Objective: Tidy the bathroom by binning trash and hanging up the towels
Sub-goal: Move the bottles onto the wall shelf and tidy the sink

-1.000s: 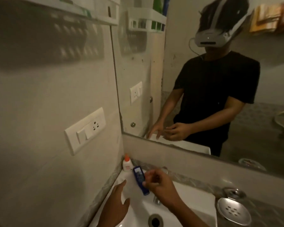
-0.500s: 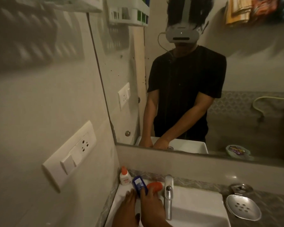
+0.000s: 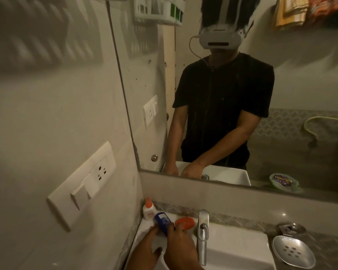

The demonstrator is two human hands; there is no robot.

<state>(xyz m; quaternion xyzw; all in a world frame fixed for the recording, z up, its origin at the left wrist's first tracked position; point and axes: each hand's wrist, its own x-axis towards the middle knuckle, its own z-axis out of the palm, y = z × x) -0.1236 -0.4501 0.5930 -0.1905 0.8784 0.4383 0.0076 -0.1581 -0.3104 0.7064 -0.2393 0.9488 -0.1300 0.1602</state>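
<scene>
A small blue tube (image 3: 162, 222) lies tilted on the back left corner of the white sink (image 3: 236, 242). My right hand (image 3: 180, 247) pinches its lower end with the fingertips. From the left, my left hand (image 3: 146, 248) reaches in with straight fingers that touch the tube's side, thumb spread apart. An orange soap bar (image 3: 185, 222) sits just right of the tube. A white bottle with an orange cap (image 3: 148, 210) stands in the corner behind it. Orange and yellow towels (image 3: 290, 11) show in the mirror at the top right.
The chrome tap (image 3: 202, 234) stands right beside my right hand. A steel soap dish (image 3: 293, 251) sits on the counter to the right. The wall socket plate (image 3: 82, 185) is on the left. The mirror reflects a green bowl of wrappers (image 3: 283, 182).
Both hands moved forward and brought the blue tube down from mid-air onto the sink's back left corner. My view swung right, bringing the tap and orange soap into sight.
</scene>
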